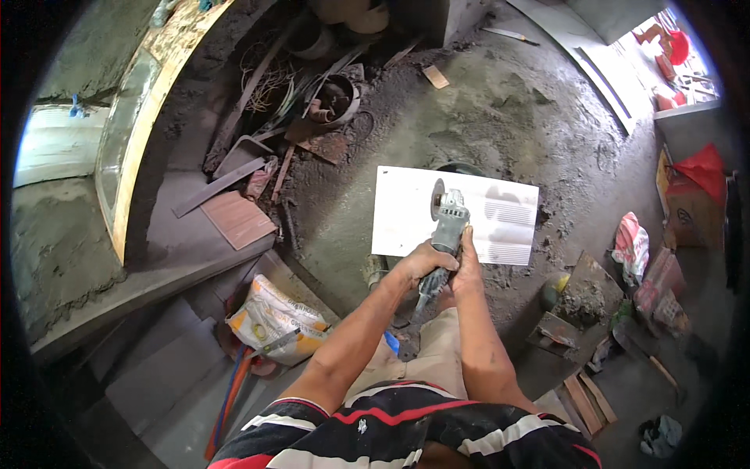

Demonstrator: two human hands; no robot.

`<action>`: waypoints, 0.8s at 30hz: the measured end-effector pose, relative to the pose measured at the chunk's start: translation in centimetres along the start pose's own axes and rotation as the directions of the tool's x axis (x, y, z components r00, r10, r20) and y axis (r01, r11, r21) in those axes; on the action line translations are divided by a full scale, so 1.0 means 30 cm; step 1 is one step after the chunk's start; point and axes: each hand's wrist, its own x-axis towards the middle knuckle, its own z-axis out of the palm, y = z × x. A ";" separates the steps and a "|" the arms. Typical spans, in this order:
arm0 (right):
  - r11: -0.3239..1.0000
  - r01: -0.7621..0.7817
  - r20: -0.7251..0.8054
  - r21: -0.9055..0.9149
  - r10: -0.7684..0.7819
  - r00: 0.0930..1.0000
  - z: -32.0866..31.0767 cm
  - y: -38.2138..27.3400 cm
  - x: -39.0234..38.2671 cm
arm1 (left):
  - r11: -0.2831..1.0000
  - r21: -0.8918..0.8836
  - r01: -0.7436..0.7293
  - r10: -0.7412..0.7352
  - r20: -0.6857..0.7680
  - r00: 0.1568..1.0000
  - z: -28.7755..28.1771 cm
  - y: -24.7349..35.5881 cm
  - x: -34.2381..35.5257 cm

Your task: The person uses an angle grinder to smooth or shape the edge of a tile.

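Note:
Both my hands hold a grey angle grinder (449, 234) in front of me, its body pointing away and its cord end toward me. My left hand (424, 261) wraps the rear of the body from the left. Against the right side of the grinder lies my right hand (468, 264), closed round it with the thumb pointing forward. The round cutting disc (437, 198) sits upright at the far left end of the tool. Beneath the grinder is a white tile (398, 207) with grey stripes on its right part; whether the disc touches it I cannot tell.
At left, a white and yellow sack (277, 320) lies by a ledge with a reddish tile (238, 220). A bucket (336, 102) stands among scrap at the back. To the right are a mortar-covered board (590, 289), wood strips (591, 402) and a cardboard box (691, 215).

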 end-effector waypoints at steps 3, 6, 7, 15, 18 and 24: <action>0.993 -0.048 -0.045 -0.106 0.043 0.998 -0.027 -0.036 0.034 | 0.996 0.076 -0.046 0.047 -0.010 0.999 -0.004 -0.019 0.062; 0.958 -0.088 -0.094 -0.275 0.064 0.994 -0.050 -0.044 0.051 | 0.968 0.246 0.057 -0.048 -0.043 0.998 -0.008 -0.059 0.100; 0.924 -0.063 -0.108 -0.378 0.023 0.994 -0.043 -0.043 0.052 | 0.967 0.255 0.030 -0.012 -0.071 0.997 0.002 -0.080 0.098; 0.941 -0.133 -0.151 -0.310 0.089 0.985 -0.102 -0.055 0.099 | 0.966 0.214 -0.143 0.146 0.003 0.989 -0.020 -0.201 0.152; 0.915 -0.067 -0.145 -0.399 0.009 0.989 -0.098 -0.067 0.137 | 0.982 0.180 -0.064 0.075 -0.056 0.996 -0.040 -0.227 0.166; 0.777 0.009 -0.192 -0.629 -0.167 0.967 -0.104 -0.211 0.234 | 0.873 0.459 0.162 -0.119 -0.123 0.985 -0.327 -0.156 0.232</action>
